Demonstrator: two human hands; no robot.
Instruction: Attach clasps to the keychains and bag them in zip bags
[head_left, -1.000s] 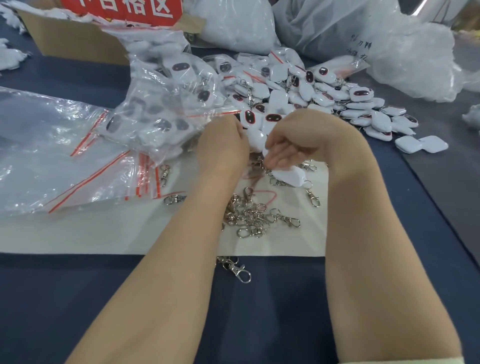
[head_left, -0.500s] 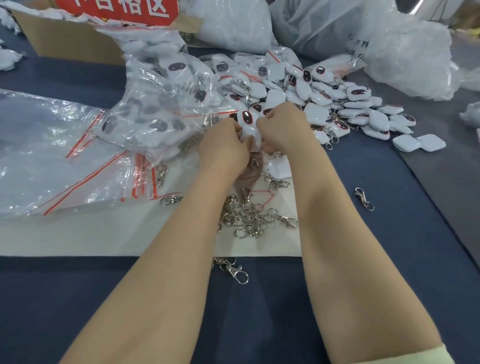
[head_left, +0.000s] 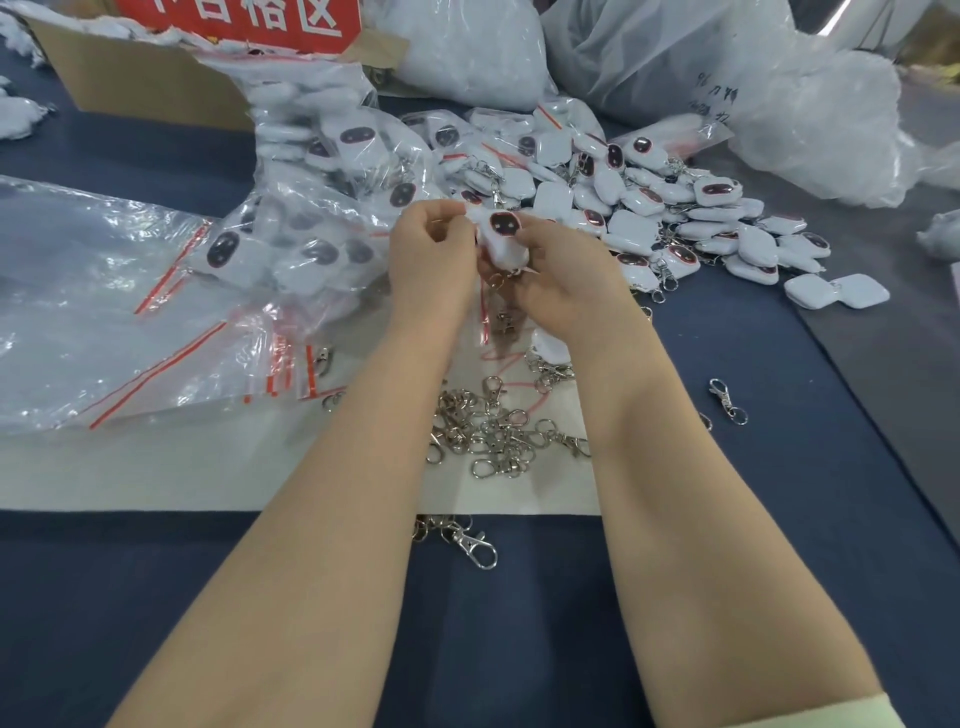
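Note:
My left hand (head_left: 428, 260) and my right hand (head_left: 558, 275) meet above the white sheet (head_left: 156, 467), both gripping one white keychain (head_left: 501, 234) with a dark oval face. A metal ring hangs below it between my fingers. A heap of silver clasps (head_left: 493, 426) lies just under my wrists. Behind my hands spreads a pile of loose white keychains (head_left: 675, 208). Filled zip bags (head_left: 322, 208) with red seal strips are stacked to the left of my hands.
Empty zip bags (head_left: 104, 322) lie flat at the left. One clasp (head_left: 470, 540) sits on the blue table near me, another (head_left: 727, 400) at the right. A cardboard box (head_left: 145, 83) and big plastic sacks (head_left: 727, 78) line the back.
My right hand came left from the sheet to join my left hand. Both hands have lifted a keychain, its dark face now turned up between them.

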